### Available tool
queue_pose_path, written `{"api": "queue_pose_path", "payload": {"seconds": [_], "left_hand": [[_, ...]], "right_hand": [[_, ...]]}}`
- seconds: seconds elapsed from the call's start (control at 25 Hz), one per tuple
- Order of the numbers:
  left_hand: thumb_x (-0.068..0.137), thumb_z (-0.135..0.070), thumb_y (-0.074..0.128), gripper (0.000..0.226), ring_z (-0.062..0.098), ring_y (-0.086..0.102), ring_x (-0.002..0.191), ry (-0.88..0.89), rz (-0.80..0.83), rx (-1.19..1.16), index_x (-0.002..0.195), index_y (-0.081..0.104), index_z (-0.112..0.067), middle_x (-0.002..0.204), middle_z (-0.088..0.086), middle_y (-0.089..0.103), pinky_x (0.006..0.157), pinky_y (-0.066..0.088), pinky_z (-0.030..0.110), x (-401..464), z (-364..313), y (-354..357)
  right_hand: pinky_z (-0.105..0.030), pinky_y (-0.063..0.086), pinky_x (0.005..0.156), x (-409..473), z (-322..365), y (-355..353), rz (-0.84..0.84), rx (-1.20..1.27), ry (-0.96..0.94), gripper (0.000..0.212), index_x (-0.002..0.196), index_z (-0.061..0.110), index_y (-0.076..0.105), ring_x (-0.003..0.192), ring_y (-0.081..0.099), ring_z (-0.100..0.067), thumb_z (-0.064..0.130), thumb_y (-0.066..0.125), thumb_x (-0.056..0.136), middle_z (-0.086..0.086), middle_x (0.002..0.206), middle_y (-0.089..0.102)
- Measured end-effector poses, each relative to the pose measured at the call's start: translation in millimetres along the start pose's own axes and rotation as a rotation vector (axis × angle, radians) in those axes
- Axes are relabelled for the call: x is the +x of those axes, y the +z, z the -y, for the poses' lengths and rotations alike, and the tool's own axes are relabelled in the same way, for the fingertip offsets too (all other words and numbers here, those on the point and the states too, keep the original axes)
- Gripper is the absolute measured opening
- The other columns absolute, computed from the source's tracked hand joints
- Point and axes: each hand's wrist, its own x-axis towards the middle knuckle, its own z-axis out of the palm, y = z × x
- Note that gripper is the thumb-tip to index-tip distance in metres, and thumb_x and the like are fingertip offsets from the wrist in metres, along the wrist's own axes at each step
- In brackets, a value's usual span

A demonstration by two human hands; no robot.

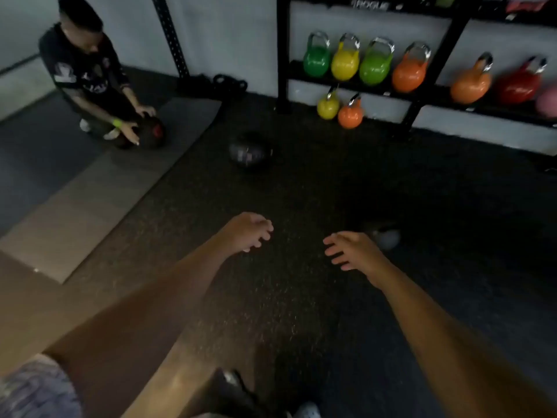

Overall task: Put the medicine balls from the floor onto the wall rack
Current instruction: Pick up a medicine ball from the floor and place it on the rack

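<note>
A black medicine ball (249, 151) lies alone on the dark rubber floor, well ahead of my hands. A second dark medicine ball (152, 132) with a red mark rests at the far left under both hands of a crouching person (86, 76). My left hand (248, 232) and my right hand (352, 250) reach forward side by side over bare floor, fingers spread, holding nothing. The black wall rack (284, 55) stands at the back right.
Coloured kettlebells (375, 63) line the rack's shelf, and two small ones (339, 111) stand on the floor beneath it. A lighter mat (90, 200) covers the floor on the left. A black perforated upright (170, 34) leans at the wall. My shoe (387, 238) shows past my right hand.
</note>
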Motion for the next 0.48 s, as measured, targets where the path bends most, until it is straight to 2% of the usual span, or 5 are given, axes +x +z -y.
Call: {"api": "queue_pose_path", "payload": {"seconds": [0.08, 0.16, 0.24, 0.36, 0.48], "left_hand": [[0.107, -0.042, 0.044, 0.036, 0.031, 0.071, 0.108, -0.066, 0.028, 0.159, 0.122, 0.067, -0.018, 0.115, 0.006, 0.072, 0.089, 0.057, 0.042, 9.0, 37.3, 12.0], [0.106, -0.047, 0.044, 0.042, 0.032, 0.07, 0.108, -0.18, 0.106, 0.243, 0.131, 0.064, -0.021, 0.122, 0.01, 0.071, 0.085, 0.058, 0.037, 12.0, 81.1, 27.3], [0.105, -0.047, 0.045, 0.048, 0.026, 0.069, 0.106, -0.275, 0.122, 0.257, 0.139, 0.062, -0.017, 0.128, 0.012, 0.07, 0.079, 0.054, 0.031, 19.8, 121.8, 38.1], [0.107, -0.037, 0.047, 0.047, 0.03, 0.064, 0.118, -0.411, 0.1, 0.121, 0.138, 0.06, -0.003, 0.135, 0.019, 0.065, 0.097, 0.05, 0.037, 35.5, 161.6, 43.6], [0.109, -0.035, 0.042, 0.048, 0.028, 0.061, 0.121, -0.484, 0.103, 0.045, 0.14, 0.058, -0.002, 0.14, 0.02, 0.062, 0.096, 0.047, 0.035, 46.9, 184.2, 46.8]], "right_hand": [[-0.03, 0.054, 0.074, 21.0, -28.1, 20.1, 0.029, -0.074, 0.08, 0.025, 0.108, 0.025, 0.07, 0.093, 0.072, -0.019, 0.037, 0.048, 0.105, -0.001, 0.104, 0.075], [-0.025, 0.051, 0.065, 40.6, -60.5, 42.0, 0.087, -0.184, 0.149, 0.025, 0.102, 0.025, 0.071, 0.087, 0.073, -0.017, 0.036, 0.049, 0.104, -0.003, 0.1, 0.076], [-0.029, 0.055, 0.068, 57.4, -83.3, 58.0, 0.151, -0.287, 0.209, 0.025, 0.095, 0.025, 0.071, 0.083, 0.071, -0.016, 0.033, 0.049, 0.103, -0.002, 0.095, 0.075], [-0.041, 0.059, 0.087, 89.4, -94.1, 71.9, 0.216, -0.421, 0.272, 0.024, 0.094, 0.016, 0.071, 0.082, 0.068, -0.017, 0.025, 0.051, 0.103, -0.004, 0.089, 0.071], [-0.036, 0.052, 0.079, 123.4, -86.9, 79.9, 0.28, -0.537, 0.288, 0.033, 0.104, -0.007, 0.07, 0.085, 0.066, -0.027, 0.02, 0.051, 0.104, -0.021, 0.09, 0.071]]}}
